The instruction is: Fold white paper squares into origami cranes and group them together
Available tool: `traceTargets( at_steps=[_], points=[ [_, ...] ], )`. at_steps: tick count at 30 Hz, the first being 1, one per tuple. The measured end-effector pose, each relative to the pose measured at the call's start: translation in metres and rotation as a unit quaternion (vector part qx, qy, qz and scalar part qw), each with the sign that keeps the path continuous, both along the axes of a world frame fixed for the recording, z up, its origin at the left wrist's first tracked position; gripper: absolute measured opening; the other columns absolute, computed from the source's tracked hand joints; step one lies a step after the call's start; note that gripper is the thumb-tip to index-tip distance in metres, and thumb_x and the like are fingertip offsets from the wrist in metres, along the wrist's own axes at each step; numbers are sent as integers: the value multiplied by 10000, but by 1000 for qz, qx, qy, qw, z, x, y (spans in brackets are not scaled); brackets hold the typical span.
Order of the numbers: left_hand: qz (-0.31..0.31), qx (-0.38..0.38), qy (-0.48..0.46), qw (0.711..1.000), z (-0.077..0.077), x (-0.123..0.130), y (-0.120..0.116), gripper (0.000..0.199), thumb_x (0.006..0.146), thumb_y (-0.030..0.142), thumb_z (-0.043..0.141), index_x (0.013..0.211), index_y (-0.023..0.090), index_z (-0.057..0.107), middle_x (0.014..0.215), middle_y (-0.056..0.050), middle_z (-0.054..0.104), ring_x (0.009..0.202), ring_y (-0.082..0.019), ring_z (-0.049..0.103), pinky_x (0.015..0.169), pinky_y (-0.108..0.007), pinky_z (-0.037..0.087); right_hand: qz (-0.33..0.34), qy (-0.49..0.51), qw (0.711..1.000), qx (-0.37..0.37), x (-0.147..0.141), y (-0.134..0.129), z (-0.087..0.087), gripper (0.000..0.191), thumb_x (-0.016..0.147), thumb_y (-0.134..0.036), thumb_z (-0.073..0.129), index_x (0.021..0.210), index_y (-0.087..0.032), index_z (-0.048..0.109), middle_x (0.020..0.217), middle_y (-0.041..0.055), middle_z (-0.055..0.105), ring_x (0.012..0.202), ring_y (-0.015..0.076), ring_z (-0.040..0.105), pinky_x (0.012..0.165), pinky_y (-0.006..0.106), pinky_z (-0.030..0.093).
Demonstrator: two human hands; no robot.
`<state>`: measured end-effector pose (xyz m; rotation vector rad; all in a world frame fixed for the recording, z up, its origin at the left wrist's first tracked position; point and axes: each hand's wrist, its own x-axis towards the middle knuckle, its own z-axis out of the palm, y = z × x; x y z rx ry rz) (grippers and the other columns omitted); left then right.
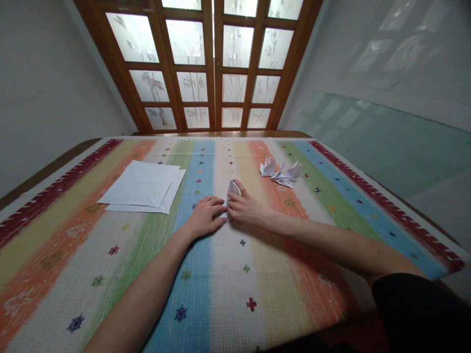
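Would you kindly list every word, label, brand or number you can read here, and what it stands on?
There is no text that I can read.
Tablecloth: only crosses, stars and other motifs.
White sheets, folded paper birds: no writing visible.
Glass panes: plant designs, no legible lettering.

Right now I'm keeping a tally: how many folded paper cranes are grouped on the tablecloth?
3 visible: the left crane, the middle crane, lying nearest, and the right crane. They overlap, so another may be hidden.
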<state>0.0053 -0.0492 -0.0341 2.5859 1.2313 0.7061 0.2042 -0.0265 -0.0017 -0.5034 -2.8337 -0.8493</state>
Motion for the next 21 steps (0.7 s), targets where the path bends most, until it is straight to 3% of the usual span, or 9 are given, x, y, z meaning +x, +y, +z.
traceTargets(
  at_steps=[4,6,9,11,14,16,18,21],
  points=[
    [-9,7,15,1000,1,0,-1,267,830,319,638,1066,220,712,1228,-86,640,1158,-285,538,1005,-476,409,55,129,989,50,16,2,-9,140,913,-193,555,992,-217,667,1141,63,656,1195,245,524,1123,596,274],
    [-15,4,29,999,1,0,-2,305,849,324,618,1137,255,693,1263,-83,618,1179,-283,526,1018,-485,394,62,225,972,40,28,3,-16,198,911,-259,581,1106,-254,613,1222,60,603,1212,237,508,1106,551,323],
    [-21,-3,55,998,3,0,-4,366,879,311,575,1239,311,640,1365,-71,558,1253,-289,479,1047,-501,364,25,379,925,-8,46,6,-27,431,854,-437,653,1226,-269,513,1270,103,519,1199,266,503,1008,490,445],
    [-23,-8,75,997,4,0,-5,389,903,297,529,1283,324,605,1423,-60,516,1300,-294,442,1057,-505,354,-5,463,886,-30,54,7,-32,594,783,-501,712,1268,-263,465,1298,130,470,1202,305,490,985,521,456],
    [-20,-12,96,995,5,2,-7,402,926,299,480,1314,314,580,1469,-66,472,1334,-307,414,1060,-514,351,-42,485,861,-143,56,7,-35,725,721,-500,769,1311,-251,431,1281,141,480,1152,316,517,955,533,471],
    [-14,-10,101,995,6,3,-7,410,927,309,473,1324,293,573,1486,-88,446,1346,-318,400,1067,-522,344,-64,471,843,-252,49,7,-34,723,736,-442,766,1337,-238,419,1234,131,521,1017,267,573,852,467,524],
    [-11,-9,107,994,7,4,-8,420,922,309,478,1330,267,567,1492,-108,433,1352,-323,393,1078,-524,336,-96,472,812,-329,37,6,-33,647,768,-353,737,1329,-229,441,1189,113,554,866,208,586,735,386,538],
    [-6,-15,112,994,8,4,-8,416,908,303,498,1313,244,573,1483,-115,441,1353,-321,395,1093,-518,327,-140,483,788,-356,21,8,-33,449,783,-205,670,1216,-204,549,1133,96,593,837,188,578,729,347,514]
  ],
)
